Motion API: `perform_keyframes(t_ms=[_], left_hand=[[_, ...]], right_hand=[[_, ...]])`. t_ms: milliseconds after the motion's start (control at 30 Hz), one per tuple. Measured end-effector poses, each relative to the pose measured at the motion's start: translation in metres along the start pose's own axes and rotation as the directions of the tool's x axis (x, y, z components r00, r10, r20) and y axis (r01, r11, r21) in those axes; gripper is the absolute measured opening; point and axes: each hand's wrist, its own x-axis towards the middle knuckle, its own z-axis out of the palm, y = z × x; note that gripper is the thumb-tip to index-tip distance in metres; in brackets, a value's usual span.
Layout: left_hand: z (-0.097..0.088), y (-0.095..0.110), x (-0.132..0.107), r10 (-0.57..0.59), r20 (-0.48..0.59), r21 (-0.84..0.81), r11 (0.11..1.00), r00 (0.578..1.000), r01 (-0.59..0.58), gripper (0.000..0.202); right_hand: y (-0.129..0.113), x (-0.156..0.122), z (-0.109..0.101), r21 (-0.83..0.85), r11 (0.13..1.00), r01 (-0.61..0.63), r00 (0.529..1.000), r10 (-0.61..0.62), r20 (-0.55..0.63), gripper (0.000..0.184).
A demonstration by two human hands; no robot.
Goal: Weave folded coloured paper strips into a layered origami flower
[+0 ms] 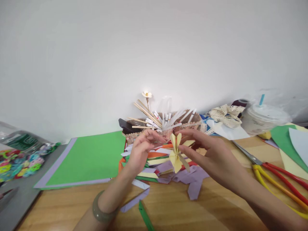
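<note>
A pale yellow folded-paper flower (177, 157) is held upright between the thumb and fingers of my right hand (209, 155), its petals spread. To its left, my left hand (141, 149) hovers with fingers loosely curved toward the flower, apart from it, and nothing visible in them. Below and behind both hands lies a heap of folded paper strips (166, 166) in purple, orange, green, white and yellow. A green paper strip (145, 216) rests on the wooden table nearer to me.
Green paper sheets (91, 160) over purple lie left. Behind the heap stands a basket (131, 137) of sticks and markers. Large scissors (258, 165) lie right, near a lidded cup (264, 117) and lace ribbon (227, 115). Colourful yarn pieces (26, 162) are far left.
</note>
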Motion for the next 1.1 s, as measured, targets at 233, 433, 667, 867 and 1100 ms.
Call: perform_keyframes(t_ms=[233,433,667,867,1100], left_hand=[[0.019,0.015,-0.013,-0.029,-0.099,0.297,0.953,0.995,0.057,0.025],[0.024,0.017,-0.016,0.152,-0.066,0.411,0.905,0.986,-0.111,0.014],[0.019,0.015,-0.017,0.349,0.005,0.443,0.839,0.937,-0.315,0.017],[0.015,0.01,-0.018,0.463,0.075,0.489,0.755,0.883,-0.437,0.023],[0.014,0.008,-0.019,0.497,0.038,0.533,0.724,0.867,-0.439,0.025]], right_hand=[[-0.004,-0.004,0.005,-0.157,0.972,0.175,0.984,-0.179,-0.015,0.021],[-0.009,-0.006,0.005,-0.161,0.953,0.258,0.96,-0.271,-0.07,0.008],[-0.006,-0.008,0.006,-0.2,0.885,0.42,0.875,-0.453,-0.168,0.027],[-0.003,-0.007,0.01,-0.184,0.852,0.49,0.838,-0.518,-0.17,0.037],[-0.004,-0.007,0.011,-0.203,0.833,0.514,0.822,-0.547,-0.162,0.037]])
